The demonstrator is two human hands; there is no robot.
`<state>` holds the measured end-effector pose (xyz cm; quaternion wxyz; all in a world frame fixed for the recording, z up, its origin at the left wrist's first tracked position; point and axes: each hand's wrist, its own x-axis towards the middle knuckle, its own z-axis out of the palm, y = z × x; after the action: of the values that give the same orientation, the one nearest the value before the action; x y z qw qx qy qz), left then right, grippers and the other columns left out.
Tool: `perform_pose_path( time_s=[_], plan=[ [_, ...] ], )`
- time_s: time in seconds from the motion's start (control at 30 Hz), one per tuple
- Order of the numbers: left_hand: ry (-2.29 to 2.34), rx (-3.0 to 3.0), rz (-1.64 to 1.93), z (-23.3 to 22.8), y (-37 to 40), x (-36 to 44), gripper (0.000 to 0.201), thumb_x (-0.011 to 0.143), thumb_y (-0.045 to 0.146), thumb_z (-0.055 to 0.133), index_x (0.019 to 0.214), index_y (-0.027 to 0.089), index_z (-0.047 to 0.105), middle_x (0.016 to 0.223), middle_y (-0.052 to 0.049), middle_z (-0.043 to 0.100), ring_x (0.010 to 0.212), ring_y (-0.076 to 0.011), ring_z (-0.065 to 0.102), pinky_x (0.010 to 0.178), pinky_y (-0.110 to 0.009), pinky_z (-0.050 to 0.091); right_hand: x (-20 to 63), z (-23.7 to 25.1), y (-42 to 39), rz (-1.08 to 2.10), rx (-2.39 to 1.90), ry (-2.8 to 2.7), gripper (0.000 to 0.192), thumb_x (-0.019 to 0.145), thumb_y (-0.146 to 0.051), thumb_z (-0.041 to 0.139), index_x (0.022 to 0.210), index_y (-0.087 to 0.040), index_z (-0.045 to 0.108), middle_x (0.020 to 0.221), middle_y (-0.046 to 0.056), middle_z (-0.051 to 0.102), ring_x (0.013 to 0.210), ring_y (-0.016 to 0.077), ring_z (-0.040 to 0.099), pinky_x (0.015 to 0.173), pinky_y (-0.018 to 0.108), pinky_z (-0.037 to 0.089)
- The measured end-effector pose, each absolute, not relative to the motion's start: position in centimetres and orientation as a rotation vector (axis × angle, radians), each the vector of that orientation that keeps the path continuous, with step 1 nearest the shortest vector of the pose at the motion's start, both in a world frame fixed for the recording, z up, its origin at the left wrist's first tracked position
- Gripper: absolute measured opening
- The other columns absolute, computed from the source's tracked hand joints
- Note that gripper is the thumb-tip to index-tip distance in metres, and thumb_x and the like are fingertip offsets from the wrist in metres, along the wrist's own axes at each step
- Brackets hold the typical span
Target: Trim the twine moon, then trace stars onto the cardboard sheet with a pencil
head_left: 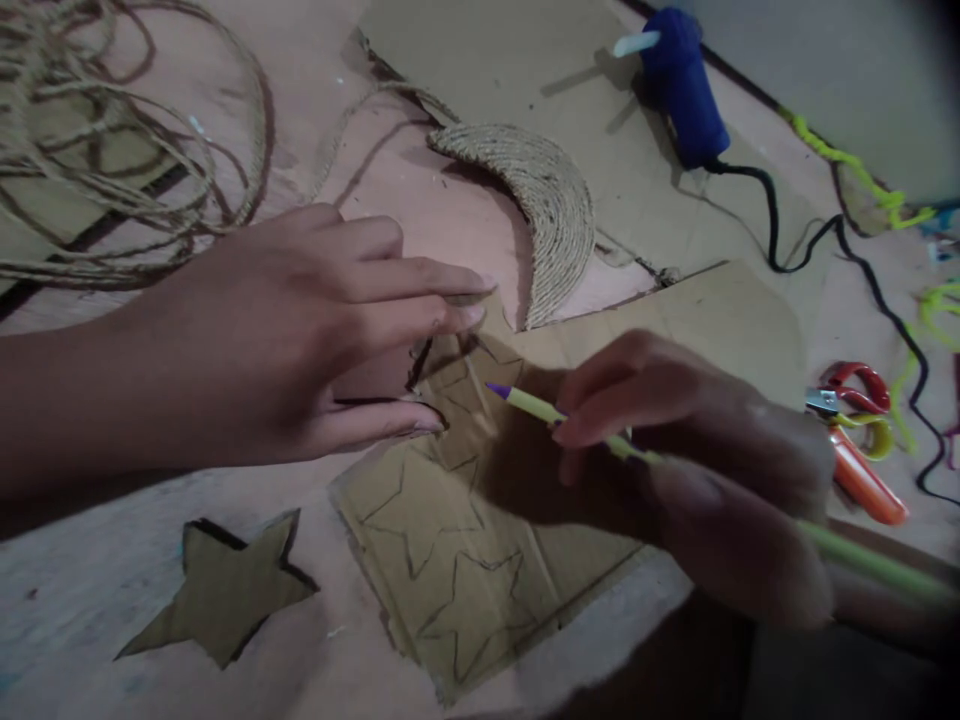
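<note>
You are tracing stars: your left hand [300, 340] presses a star template with spread fingers onto the cardboard sheet [465, 560] on the tabletop; your right hand [690, 470] fingers pinch the pencil [540, 408]. Next, I think, you must guide the tip closely along the template edge.

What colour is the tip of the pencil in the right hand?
Purple, on a yellow-green pencil held in the right hand; the head view shows it.

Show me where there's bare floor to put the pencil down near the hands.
Bare floor lies left of the cardboard sheet, around the cut-out star, below the left hand. A smaller patch sits between that hand and the rope crescent. It is crowded to the right: scissors, glue gun and cord. Loose twine fills the top left.
</note>
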<state>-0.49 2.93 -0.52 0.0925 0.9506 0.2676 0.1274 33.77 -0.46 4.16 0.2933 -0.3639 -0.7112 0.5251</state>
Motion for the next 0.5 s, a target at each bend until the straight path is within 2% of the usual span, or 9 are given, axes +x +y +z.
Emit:
perform_pose_path(
  time_s=[0.13, 0.23, 0.3, 0.4, 0.5],
  plan=[
    [0.811, 2.823, 0.396, -0.6, 2.8, -0.5, 0.068, 0.138, 0.068, 0.037, 0.180, 0.025, 0.069, 0.182, -0.008, 0.079, 0.138, -0.0387, 0.081, 0.121, -0.059, 0.066, 33.7, 3.5, -2.2, 1.253, -0.875, -1.974, 0.017, 0.119, -0.036, 0.085, 0.125, -0.026, 0.098, 0.105, 0.010, 0.094, 0.088, 0.0259, 0.092, 0.071, 0.034, 0.077],
    [0.801, 2.823, 0.349, -0.5, 2.8, -0.4, 0.066, 0.140, 0.063, 0.036, 0.184, 0.023, 0.065, 0.187, -0.007, 0.076, 0.141, -0.0387, 0.079, 0.124, -0.060, 0.066, 34.3, 2.7, -3.3, 1.155, -0.800, -2.000, 0.031, 0.124, -0.018, 0.066, 0.130, -0.023, 0.096, 0.108, 0.010, 0.095, 0.085, 0.0203, 0.092, 0.072, 0.029, 0.076],
    [0.796, 2.825, 0.356, -0.5, 2.8, -0.5, 0.067, 0.140, 0.062, 0.037, 0.185, 0.022, 0.066, 0.187, -0.008, 0.076, 0.137, -0.0382, 0.079, 0.127, -0.062, 0.065, 34.7, 2.3, -3.7, 1.128, -0.801, -1.986, 0.040, 0.121, -0.007, 0.058, 0.130, -0.022, 0.094, 0.108, 0.009, 0.096, 0.082, 0.0165, 0.090, 0.074, 0.026, 0.076],
    [0.810, 2.818, 0.411, -0.8, 2.8, -0.6, 0.069, 0.138, 0.069, 0.039, 0.182, 0.025, 0.069, 0.186, -0.004, 0.078, 0.129, -0.0372, 0.082, 0.128, -0.062, 0.065, 35.1, 2.2, -3.9, 1.142, -0.838, -1.959, 0.043, 0.116, 0.001, 0.056, 0.127, -0.021, 0.092, 0.108, 0.009, 0.096, 0.080, 0.0144, 0.088, 0.075, 0.025, 0.076],
    [0.821, 2.797, 0.449, -1.2, 2.9, -0.6, 0.072, 0.136, 0.077, 0.042, 0.182, 0.029, 0.070, 0.185, -0.002, 0.079, 0.132, -0.0387, 0.084, 0.131, -0.063, 0.066, 35.1, 2.2, -3.8, 1.151, -0.845, -1.971, 0.046, 0.114, 0.002, 0.054, 0.126, -0.020, 0.092, 0.108, 0.009, 0.096, 0.082, 0.0142, 0.089, 0.077, 0.024, 0.076]
  ],
)
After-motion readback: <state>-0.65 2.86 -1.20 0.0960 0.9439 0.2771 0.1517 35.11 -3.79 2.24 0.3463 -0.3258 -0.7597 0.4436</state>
